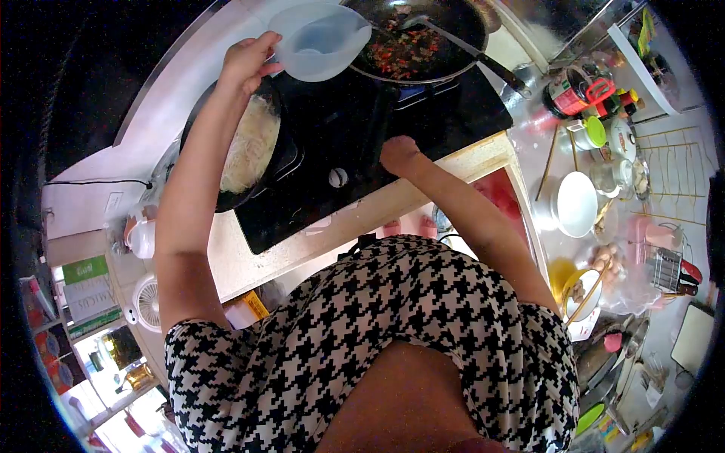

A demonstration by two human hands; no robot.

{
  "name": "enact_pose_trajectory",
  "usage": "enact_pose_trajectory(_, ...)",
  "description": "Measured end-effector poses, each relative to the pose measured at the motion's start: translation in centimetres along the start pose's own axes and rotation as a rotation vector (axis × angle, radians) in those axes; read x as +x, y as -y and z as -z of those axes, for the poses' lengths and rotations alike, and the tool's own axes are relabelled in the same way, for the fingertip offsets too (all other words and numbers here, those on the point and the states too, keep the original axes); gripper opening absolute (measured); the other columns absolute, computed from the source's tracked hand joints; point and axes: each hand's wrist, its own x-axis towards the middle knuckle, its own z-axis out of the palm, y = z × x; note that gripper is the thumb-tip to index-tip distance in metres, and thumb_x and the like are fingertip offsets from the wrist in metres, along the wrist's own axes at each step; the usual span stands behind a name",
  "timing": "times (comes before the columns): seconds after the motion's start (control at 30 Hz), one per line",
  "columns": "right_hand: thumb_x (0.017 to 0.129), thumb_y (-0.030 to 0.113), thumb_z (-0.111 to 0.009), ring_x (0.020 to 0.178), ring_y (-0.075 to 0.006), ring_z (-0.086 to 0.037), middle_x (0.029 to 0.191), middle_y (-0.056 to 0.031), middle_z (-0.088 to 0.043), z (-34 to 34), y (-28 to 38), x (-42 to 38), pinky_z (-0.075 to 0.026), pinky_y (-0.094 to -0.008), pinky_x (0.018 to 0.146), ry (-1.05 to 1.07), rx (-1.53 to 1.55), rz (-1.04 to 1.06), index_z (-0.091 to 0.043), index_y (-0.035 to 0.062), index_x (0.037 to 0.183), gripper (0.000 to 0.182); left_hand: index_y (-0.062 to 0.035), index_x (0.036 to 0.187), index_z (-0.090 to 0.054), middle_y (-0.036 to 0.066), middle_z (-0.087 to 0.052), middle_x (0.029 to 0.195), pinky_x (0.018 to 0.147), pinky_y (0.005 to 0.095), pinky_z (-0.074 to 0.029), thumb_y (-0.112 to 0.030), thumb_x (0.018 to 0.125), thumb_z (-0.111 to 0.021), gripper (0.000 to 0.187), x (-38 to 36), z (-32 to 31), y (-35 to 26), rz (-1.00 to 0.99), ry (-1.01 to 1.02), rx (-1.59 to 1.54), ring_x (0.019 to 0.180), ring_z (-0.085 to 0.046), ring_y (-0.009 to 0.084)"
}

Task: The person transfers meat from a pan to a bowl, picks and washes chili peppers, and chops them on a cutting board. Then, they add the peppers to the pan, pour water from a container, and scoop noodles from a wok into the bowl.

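My left hand [253, 64] grips the edge of a translucent white plastic water scoop [321, 45], which is tilted at the near left rim of a wok [461, 64]. Chopped red and dark bits of food [404, 53] lie in the wok, along with a metal spatula [457, 45]. Low on the front of the black gas stove [340, 124], my right hand [400, 155] is closed; whatever its fingers hold is hidden beneath it. A silver knob [337, 177] shows to its left. Under my left forearm, a dark pan [270, 162] holds pale noodle-like strands [249, 147].
Blue flame [411, 92] shows below the wok, whose handle [502, 72] points right. On the right counter stand sauce bottles [570, 90], a green-lidded jar [593, 132], a white bowl [575, 204] and eggs [604, 257]. A small white fan [147, 302] sits at left.
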Motion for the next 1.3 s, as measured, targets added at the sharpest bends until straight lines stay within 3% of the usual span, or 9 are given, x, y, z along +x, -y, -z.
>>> enact_pose_trajectory(0.13, 0.076, 0.013, -0.047, 0.071, -0.0229, -0.061, 0.076, -0.0058, -0.063, -1.0, -0.2, 0.4, -0.049, -0.0348, 0.055, -0.046, -0.056, -0.024, -0.06, 0.0106, 0.084, 0.015, 0.0015, 0.07, -0.049, 0.006, -0.048, 0.073, 0.047, 0.0234, -0.052, -0.02, 0.067, -0.067, 0.028, 0.7, 0.7, 0.6, 0.041, 0.021, -0.005, 0.055, -0.051, 0.0145)
enact_pose_trajectory(0.23, 0.077, 0.016, -0.047, 0.064, -0.0204, -0.06, 0.07, -0.0023, -0.061, -2.1, -0.7, 0.9, -0.047, -0.0326, 0.05, -0.111, -0.084, 0.004, -0.057, 0.0145, 0.087, 0.014, 0.0008, 0.08, -0.056, 0.004, -0.049, 0.069, 0.058, 0.0287, -0.054, -0.021, 0.074, -0.063, 0.023, 0.8, 0.8, 0.6, 0.044, 0.007, 0.029, 0.063, -0.051, 0.0132)
enact_pose_trajectory(0.4, 0.075, 0.019, -0.046, 0.057, -0.0196, -0.057, 0.065, 0.0007, -0.059, -3.2, -1.0, 1.6, -0.043, -0.0322, 0.045, -0.166, -0.171, 0.038, -0.057, 0.0166, 0.086, 0.015, 0.0021, 0.071, -0.05, 0.005, -0.049, 0.07, 0.044, 0.0216, -0.048, -0.023, 0.067, -0.066, 0.03, 0.0, 0.6, 0.0, -0.041, -0.021, 0.006, 0.055, -0.053, 0.0147)
enact_pose_trajectory(0.63, 0.079, 0.017, -0.043, 0.071, -0.0231, -0.06, 0.078, -0.0041, -0.062, -1.0, -0.6, 1.3, -0.048, -0.0361, 0.057, -0.017, -0.113, 0.026, -0.057, 0.0123, 0.093, 0.02, 0.0007, 0.077, -0.051, 0.006, -0.052, 0.075, 0.04, 0.0206, -0.037, -0.029, 0.065, -0.068, 0.037, 2.2, 2.0, 1.2, -0.056, -0.058, 0.088, 0.056, -0.056, 0.0164)
enact_pose_trajectory(0.77, 0.08, 0.014, -0.043, 0.078, -0.0252, -0.061, 0.085, -0.0057, -0.063, 0.4, -0.2, 0.7, -0.05, -0.0372, 0.061, 0.042, -0.075, 0.036, -0.057, 0.0095, 0.096, 0.022, 0.0012, 0.078, -0.05, 0.006, -0.052, 0.074, 0.04, 0.0215, -0.038, -0.029, 0.065, -0.068, 0.038, 2.0, 2.2, 1.3, -0.058, -0.07, 0.105, 0.057, -0.057, 0.0169)
enact_pose_trajectory(1.03, 0.079, 0.013, -0.043, 0.078, -0.0266, -0.061, 0.085, -0.0101, -0.063, 0.1, -0.2, 0.9, -0.05, -0.038, 0.061, 0.095, -0.064, 0.03, -0.056, 0.0071, 0.097, 0.023, -0.001, 0.074, -0.051, 0.005, -0.052, 0.071, 0.04, 0.0217, -0.038, -0.031, 0.066, -0.066, 0.034, 1.4, 2.3, 0.9, -0.074, -0.059, 0.213, 0.059, -0.057, 0.0155)
enact_pose_trajectory(1.13, 0.079, 0.013, -0.044, 0.077, -0.0271, -0.061, 0.085, -0.0109, -0.063, 0.6, -0.1, 0.5, -0.05, -0.0381, 0.061, 0.115, -0.094, 0.056, -0.057, 0.0067, 0.095, 0.022, -0.0021, 0.074, -0.052, 0.004, -0.052, 0.069, 0.033, 0.0216, -0.031, -0.031, 0.067, -0.065, 0.033, 0.4, 1.6, 0.5, -0.101, -0.092, 0.179, 0.061, -0.059, 0.016)
enact_pose_trajectory(1.3, 0.078, 0.012, -0.047, 0.079, -0.0275, -0.062, 0.085, -0.011, -0.063, -1.5, -0.3, 1.3, -0.05, -0.0389, 0.061, 0.084, 0.011, 0.023, -0.06, 0.0068, 0.09, 0.019, -0.0019, 0.076, -0.051, 0.005, -0.052, 0.07, 0.034, 0.0219, -0.033, -0.03, 0.067, -0.065, 0.033, 1.9, 2.7, 1.8, -0.092, -0.069, 0.193, 0.06, -0.058, 0.0162)
